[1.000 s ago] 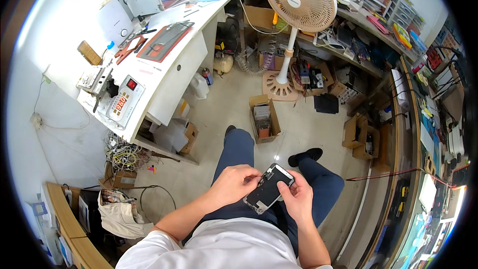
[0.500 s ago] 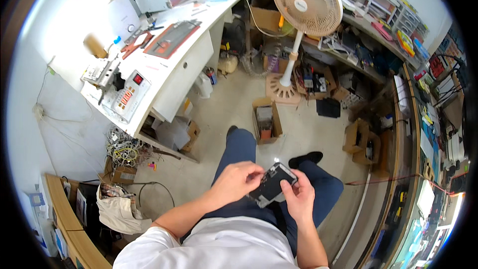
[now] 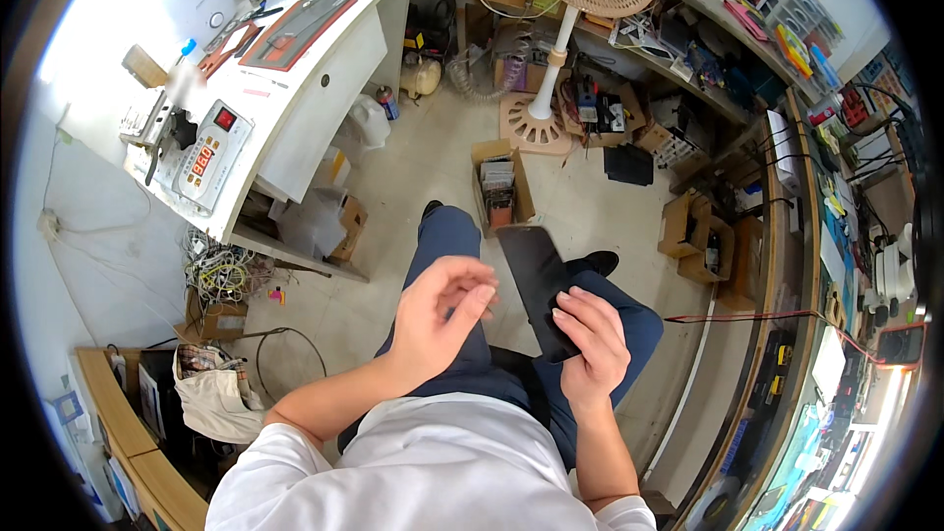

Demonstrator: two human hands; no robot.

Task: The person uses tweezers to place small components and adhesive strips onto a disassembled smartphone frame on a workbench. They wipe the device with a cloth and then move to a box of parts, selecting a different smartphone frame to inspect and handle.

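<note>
A phone screen (image 3: 534, 275) with a glossy black face stands tilted above my lap. My right hand (image 3: 595, 344) grips its lower right edge, fingers lying on the dark face; the thumb is hidden behind it. To the left of the screen, apart from it, is my left hand (image 3: 444, 310). Its fingers are loosely bent, with the thumb a little apart from them and nothing visible between. Below both hands are my legs in blue trousers (image 3: 447, 246).
A white workbench (image 3: 324, 128) at left carries a heating unit with a red display (image 3: 213, 152). Ahead are a cardboard box (image 3: 489, 211) and a standing fan (image 3: 556, 69). Shelving (image 3: 777, 334) runs along the right; a fabric bag (image 3: 211, 388) lies at lower left.
The phone screen has been turned over, from the side with metal parts to its glossy face, and stands higher. My left hand has let go and moved left of it.
</note>
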